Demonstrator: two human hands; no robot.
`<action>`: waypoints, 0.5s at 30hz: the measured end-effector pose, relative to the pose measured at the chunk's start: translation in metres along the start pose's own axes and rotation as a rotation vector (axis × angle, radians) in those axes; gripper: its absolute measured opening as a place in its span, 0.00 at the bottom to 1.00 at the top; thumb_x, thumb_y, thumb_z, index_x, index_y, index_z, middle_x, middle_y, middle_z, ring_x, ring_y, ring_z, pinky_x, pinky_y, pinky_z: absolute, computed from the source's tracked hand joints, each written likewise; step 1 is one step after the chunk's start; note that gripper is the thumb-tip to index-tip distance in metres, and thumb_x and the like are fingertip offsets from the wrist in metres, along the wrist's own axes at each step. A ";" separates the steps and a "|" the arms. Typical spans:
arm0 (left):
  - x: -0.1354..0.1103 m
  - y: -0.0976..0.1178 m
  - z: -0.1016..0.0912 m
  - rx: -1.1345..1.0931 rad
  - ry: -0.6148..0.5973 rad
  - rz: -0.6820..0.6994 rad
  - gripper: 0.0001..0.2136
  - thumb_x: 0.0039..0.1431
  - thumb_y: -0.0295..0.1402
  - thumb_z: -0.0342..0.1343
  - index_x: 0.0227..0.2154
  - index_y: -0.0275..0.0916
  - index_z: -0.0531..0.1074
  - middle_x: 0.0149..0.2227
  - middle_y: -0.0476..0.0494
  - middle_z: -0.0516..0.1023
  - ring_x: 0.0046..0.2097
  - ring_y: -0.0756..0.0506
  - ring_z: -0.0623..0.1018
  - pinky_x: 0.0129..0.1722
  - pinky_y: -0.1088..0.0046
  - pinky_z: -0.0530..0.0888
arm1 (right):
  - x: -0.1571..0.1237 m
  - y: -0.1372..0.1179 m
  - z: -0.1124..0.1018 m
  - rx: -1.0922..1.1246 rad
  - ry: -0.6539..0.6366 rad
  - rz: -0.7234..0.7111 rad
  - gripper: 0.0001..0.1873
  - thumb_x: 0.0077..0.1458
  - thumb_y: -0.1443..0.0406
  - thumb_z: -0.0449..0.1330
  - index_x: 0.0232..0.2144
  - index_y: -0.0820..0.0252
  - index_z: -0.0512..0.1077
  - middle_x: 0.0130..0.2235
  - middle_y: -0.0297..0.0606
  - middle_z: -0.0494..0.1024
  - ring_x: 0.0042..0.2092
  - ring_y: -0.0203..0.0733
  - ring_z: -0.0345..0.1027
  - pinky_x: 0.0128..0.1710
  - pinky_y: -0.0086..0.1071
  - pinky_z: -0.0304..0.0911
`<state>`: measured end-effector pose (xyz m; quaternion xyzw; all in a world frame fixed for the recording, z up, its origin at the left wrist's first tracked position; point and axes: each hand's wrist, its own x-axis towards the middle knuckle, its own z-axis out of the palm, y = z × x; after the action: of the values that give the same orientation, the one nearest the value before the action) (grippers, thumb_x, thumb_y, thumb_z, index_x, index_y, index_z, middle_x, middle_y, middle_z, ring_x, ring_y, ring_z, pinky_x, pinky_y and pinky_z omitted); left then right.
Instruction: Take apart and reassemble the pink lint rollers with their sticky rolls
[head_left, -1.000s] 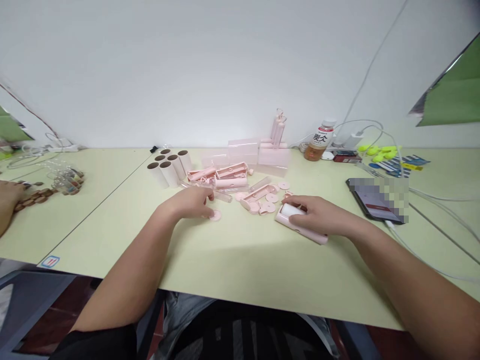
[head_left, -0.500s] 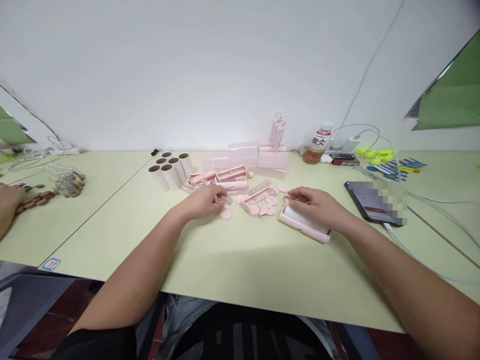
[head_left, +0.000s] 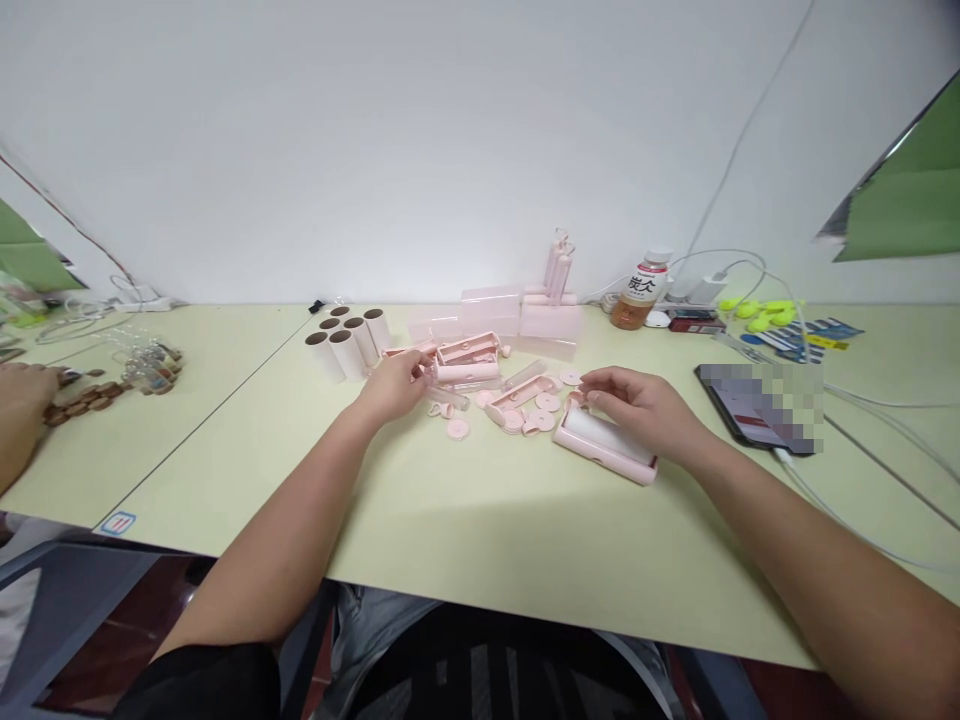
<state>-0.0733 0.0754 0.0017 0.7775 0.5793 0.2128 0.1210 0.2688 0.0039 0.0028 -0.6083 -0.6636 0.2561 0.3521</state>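
My left hand [head_left: 396, 382] reaches into a heap of pink plastic parts [head_left: 466, 360], its fingers curled at a small pink piece I cannot make out. A loose pink disc [head_left: 457, 429] lies just in front of it. My right hand [head_left: 637, 405] rests behind a pink case with a white roll in it [head_left: 606, 445], thumb and forefinger pinched together near several pink discs [head_left: 541, 410]. Several white cardboard-cored rolls [head_left: 346, 342] stand left of the heap.
Clear pink boxes [head_left: 517, 315] and upright pink handles [head_left: 559, 262] stand at the back. A drink bottle [head_left: 637, 295], a phone [head_left: 757, 408] and cables [head_left: 862, 400] lie to the right. Another person's hand [head_left: 21, 405] works with small brown items [head_left: 97, 385] at far left.
My left hand left the pink disc on the table and moved back and right into the heap. My right hand lifted off the pink case toward the discs.
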 end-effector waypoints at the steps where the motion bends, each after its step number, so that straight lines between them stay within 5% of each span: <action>1: 0.000 0.000 0.001 0.010 0.005 0.011 0.13 0.60 0.34 0.51 0.46 0.41 0.72 0.40 0.45 0.80 0.38 0.44 0.77 0.37 0.69 0.69 | 0.000 0.000 0.000 0.005 -0.002 -0.003 0.20 0.51 0.54 0.59 0.42 0.59 0.77 0.42 0.43 0.83 0.43 0.52 0.76 0.44 0.43 0.69; 11: -0.005 0.013 0.005 0.119 -0.149 0.157 0.09 0.56 0.27 0.49 0.38 0.40 0.72 0.37 0.45 0.79 0.37 0.45 0.77 0.32 0.71 0.68 | -0.004 -0.002 0.002 0.018 0.004 -0.069 0.19 0.52 0.54 0.59 0.41 0.58 0.77 0.42 0.43 0.84 0.43 0.52 0.77 0.46 0.45 0.69; 15: -0.006 0.014 0.006 0.200 -0.221 0.157 0.16 0.54 0.25 0.51 0.45 0.42 0.75 0.41 0.44 0.80 0.41 0.42 0.78 0.34 0.70 0.68 | -0.006 -0.004 0.003 0.010 0.022 -0.077 0.19 0.52 0.54 0.59 0.41 0.58 0.77 0.42 0.44 0.83 0.43 0.52 0.77 0.46 0.45 0.70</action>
<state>-0.0602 0.0661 0.0014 0.8472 0.5183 0.0761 0.0891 0.2642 -0.0023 0.0034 -0.5833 -0.6813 0.2392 0.3720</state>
